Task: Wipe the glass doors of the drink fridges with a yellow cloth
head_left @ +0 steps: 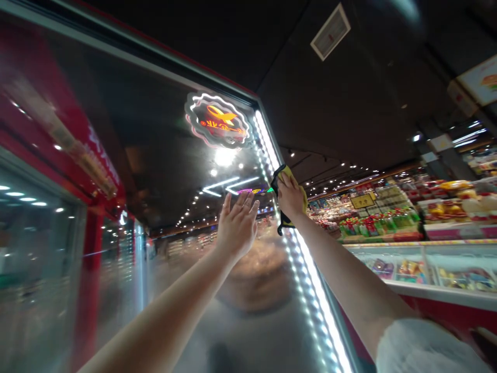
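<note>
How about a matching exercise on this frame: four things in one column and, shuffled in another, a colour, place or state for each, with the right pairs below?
Things
1. Left hand
2. Cloth
3. Light strip
4. Glowing sign

Descriptions
A. Bright white, in a long slanting line
B. Orange emblem inside a white wavy outline
C. Holding nothing, fingers extended
D. Yellow with dark edging, under the right hand

Right pairs
1-C
2-D
3-A
4-B
</note>
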A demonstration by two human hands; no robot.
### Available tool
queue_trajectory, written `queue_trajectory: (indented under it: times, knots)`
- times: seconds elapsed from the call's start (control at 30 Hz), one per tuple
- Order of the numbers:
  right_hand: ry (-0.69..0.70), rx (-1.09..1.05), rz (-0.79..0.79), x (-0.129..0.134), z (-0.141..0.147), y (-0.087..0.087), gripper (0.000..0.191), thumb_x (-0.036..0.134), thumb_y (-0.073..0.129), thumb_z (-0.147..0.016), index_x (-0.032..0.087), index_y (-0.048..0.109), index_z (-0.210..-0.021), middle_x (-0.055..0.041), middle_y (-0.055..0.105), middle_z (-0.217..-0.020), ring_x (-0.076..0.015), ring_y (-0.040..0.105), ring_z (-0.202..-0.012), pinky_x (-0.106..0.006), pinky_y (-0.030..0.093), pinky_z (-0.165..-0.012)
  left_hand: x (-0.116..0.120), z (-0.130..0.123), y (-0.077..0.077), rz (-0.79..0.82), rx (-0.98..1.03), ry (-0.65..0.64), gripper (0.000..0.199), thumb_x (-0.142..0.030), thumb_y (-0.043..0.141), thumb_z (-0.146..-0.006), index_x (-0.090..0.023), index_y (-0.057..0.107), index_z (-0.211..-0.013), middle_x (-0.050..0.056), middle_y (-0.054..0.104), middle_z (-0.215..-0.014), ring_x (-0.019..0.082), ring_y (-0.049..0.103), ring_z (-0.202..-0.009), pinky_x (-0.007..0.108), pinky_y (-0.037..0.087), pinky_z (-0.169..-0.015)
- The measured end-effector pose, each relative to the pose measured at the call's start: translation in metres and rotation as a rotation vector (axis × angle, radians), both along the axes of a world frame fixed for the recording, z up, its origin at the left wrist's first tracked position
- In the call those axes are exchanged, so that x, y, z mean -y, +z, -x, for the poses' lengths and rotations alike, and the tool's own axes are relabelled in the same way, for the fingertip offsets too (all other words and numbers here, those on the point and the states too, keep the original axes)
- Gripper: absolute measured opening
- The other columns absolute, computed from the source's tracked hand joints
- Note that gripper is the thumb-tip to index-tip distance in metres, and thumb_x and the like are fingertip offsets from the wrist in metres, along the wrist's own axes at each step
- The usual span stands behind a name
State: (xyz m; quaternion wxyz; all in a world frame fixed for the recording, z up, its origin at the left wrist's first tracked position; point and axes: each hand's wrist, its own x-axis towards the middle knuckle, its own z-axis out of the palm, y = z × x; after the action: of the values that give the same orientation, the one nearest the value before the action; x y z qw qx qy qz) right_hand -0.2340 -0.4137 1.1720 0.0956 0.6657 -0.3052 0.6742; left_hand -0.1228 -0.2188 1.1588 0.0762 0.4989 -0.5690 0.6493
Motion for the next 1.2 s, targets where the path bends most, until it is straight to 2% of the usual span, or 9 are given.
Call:
queue_trajectory:
  times: [0.1, 0.17, 0.37, 0.43, 0.7, 0.77, 1.0, 1.1, 1.2]
  knots:
    - [-0.028, 0.019, 0.021, 0.007, -0.005, -0.032, 0.054, 0.014, 0.041, -0.097, 0.028, 0.053, -0.148, -0.0017, 0.04, -0.164, -0.0322, 0.034, -0.149, -0.055, 0.039, -0.116, 0.005, 0.001, 0.0, 0.007, 0.001, -0.007, 0.049, -0.026, 0.047, -0.096, -0.021, 0.056, -0.144, 0.009, 0.049, -0.156, 0.025, 0.035, -0.152, 0.06, 0.016, -0.128]
    - [-0.031, 0.0, 0.037, 0.01, -0.004, -0.034, 0.054, 0.014, 0.042, -0.096, 0.028, 0.054, -0.147, -0.0008, 0.04, -0.164, -0.0316, 0.035, -0.149, -0.053, 0.041, -0.115, 0.008, 0.002, 0.001, 0.005, 0.005, -0.017, 0.048, -0.026, 0.047, -0.096, -0.022, 0.057, -0.143, 0.009, 0.05, -0.155, 0.026, 0.035, -0.152, 0.062, 0.015, -0.128]
    - [-0.004, -0.013, 0.02, 0.013, 0.001, 0.046, 0.052, 0.016, 0.041, -0.098, 0.032, 0.055, -0.146, 0.0027, 0.039, -0.164, -0.0305, 0.036, -0.148, -0.05, 0.046, -0.112, 0.014, -0.001, 0.003, 0.0, 0.038, -0.015, 0.048, -0.027, 0.051, -0.095, -0.023, 0.057, -0.143, 0.009, 0.051, -0.155, 0.026, 0.04, -0.149, 0.059, 0.017, -0.128]
    - [-0.01, 0.009, 0.011, 0.014, 0.001, 0.059, 0.052, 0.017, 0.04, -0.099, 0.033, 0.055, -0.145, 0.0036, 0.039, -0.164, -0.0318, 0.039, -0.146, -0.051, 0.048, -0.108, 0.014, -0.002, 0.003, -0.01, 0.048, 0.001, 0.048, -0.028, 0.051, -0.096, -0.021, 0.056, -0.143, 0.009, 0.05, -0.156, 0.026, 0.041, -0.149, 0.057, 0.019, -0.128]
    - [-0.091, -0.046, 0.075, 0.014, 0.004, -0.017, 0.051, 0.017, 0.041, -0.098, 0.029, 0.055, -0.146, -0.0056, 0.043, -0.16, -0.0323, 0.052, -0.129, -0.048, 0.05, -0.103, 0.014, 0.004, 0.002, -0.034, -0.004, 0.033, 0.048, -0.028, 0.046, -0.097, -0.02, 0.057, -0.143, 0.01, 0.048, -0.157, 0.027, 0.039, -0.15, 0.059, 0.02, -0.127]
    - [-0.104, -0.05, 0.065, 0.012, 0.003, -0.011, 0.051, 0.018, 0.043, -0.097, 0.029, 0.056, -0.145, -0.0071, 0.046, -0.157, -0.0331, 0.055, -0.126, -0.048, 0.051, -0.1, 0.014, 0.004, 0.002, -0.033, -0.004, 0.027, 0.048, -0.028, 0.047, -0.097, -0.019, 0.057, -0.143, 0.011, 0.049, -0.156, 0.028, 0.039, -0.15, 0.059, 0.02, -0.127]
    - [0.026, 0.057, -0.033, 0.014, 0.0, 0.064, 0.05, 0.015, 0.049, -0.093, 0.033, 0.063, -0.138, -0.0046, 0.043, -0.158, -0.0309, 0.061, -0.119, -0.048, 0.053, -0.099, 0.013, -0.003, 0.0, -0.019, 0.057, 0.004, 0.051, -0.028, 0.05, -0.096, -0.023, 0.054, -0.146, 0.01, 0.05, -0.155, 0.027, 0.042, -0.148, 0.058, 0.02, -0.127]
    - [0.038, 0.047, -0.025, 0.02, 0.003, 0.059, 0.052, 0.018, 0.051, -0.092, 0.032, 0.061, -0.141, -0.0067, 0.044, -0.157, -0.0309, 0.064, -0.114, -0.048, 0.053, -0.099, 0.014, -0.001, -0.001, -0.03, 0.026, 0.026, 0.051, -0.028, 0.049, -0.096, -0.022, 0.054, -0.146, 0.01, 0.049, -0.156, 0.028, 0.042, -0.148, 0.058, 0.019, -0.127]
    - [0.031, 0.02, -0.007, 0.023, 0.006, 0.031, 0.053, 0.019, 0.052, -0.091, 0.029, 0.058, -0.143, -0.0098, 0.045, -0.154, -0.0305, 0.065, -0.113, -0.046, 0.054, -0.098, 0.015, 0.004, -0.001, -0.048, -0.019, 0.052, 0.049, -0.027, 0.048, -0.096, -0.019, 0.056, -0.144, 0.011, 0.048, -0.157, 0.028, 0.04, -0.149, 0.058, 0.018, -0.127]
